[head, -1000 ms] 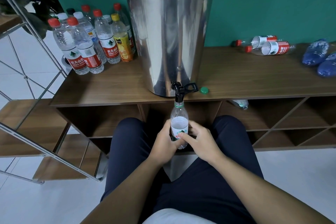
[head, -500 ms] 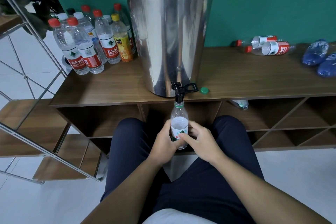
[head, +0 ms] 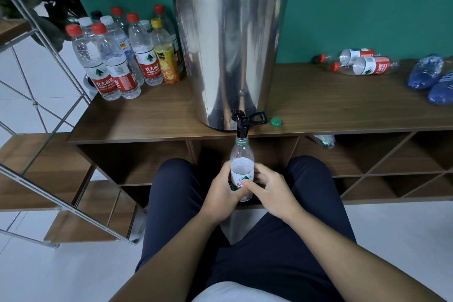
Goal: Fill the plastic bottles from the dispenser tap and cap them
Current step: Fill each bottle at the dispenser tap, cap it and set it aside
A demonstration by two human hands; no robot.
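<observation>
Fingers of both hands are wrapping round the bottle, left hand at 9 o'clock, right hand at 3, keeping its mouth steady right under the tap. Green cap is waiting on the counter, at the tap's 3 o'clock, handy for capping.

One head-worn wide-angle camera looks forward and steeply down, close above the person's lap, facing the steel dispenser on the wooden shelf ahead.
</observation>
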